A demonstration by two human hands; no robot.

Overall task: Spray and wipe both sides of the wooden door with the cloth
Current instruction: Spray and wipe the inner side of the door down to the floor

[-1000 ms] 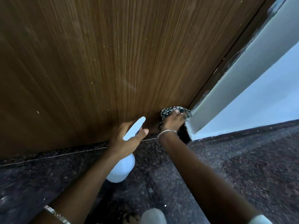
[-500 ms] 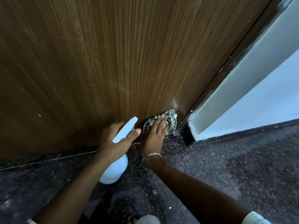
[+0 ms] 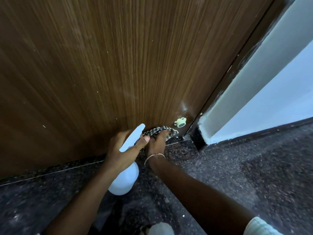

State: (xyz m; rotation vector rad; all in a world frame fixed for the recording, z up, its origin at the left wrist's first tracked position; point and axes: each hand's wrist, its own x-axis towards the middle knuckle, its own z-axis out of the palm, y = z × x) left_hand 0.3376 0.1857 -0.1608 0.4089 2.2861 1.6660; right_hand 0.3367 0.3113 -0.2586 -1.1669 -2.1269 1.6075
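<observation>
Looking down at the bottom of the wooden door (image 3: pixel 118 65), spread from 9 round to 1 o'clock, with vertical grain top to bottom.

Got the checked cloth (image 3: pixel 159 130) at 6 o'clock just under centre, squashed against the door's lower edge right above the floor (image 3: pixel 237 184). Stretched lengthwise along that edge, so long axis roughly 9 to 3, free end poking toward 3. Pinned there by the right hand (image 3: pixel 156 141), fingers together and laid fairly flat on the fabric, pressing rather than grabbing. No telling about any curl at the fingertips, partly hidden behind the left thumb. Thin bracelet (image 3: pixel 155 156) on that wrist.

Directly at 9 o'clock of the cloth, the left hand (image 3: pixel 122 150), wrapped round the neck of a white spray bottle (image 3: pixel 125 180) with the thumb across the front. Hanging tilted, fat base down at 7 and nozzle up at 1, aimed at the door just beside the cloth.

Around it: a small cream round fitting (image 3: pixel 180 122) stuck on the door at 2 o'clock from the cloth, close but apart, shiny smear just above. Further toward 3, the dark door frame (image 3: pixel 245 61), then a pale wall (image 3: pixel 279 92) up toward 2. Speckled dark floor across the whole lower half.

In the way: only the nozzle and left thumb, covering the cloth's 9 o'clock end
</observation>
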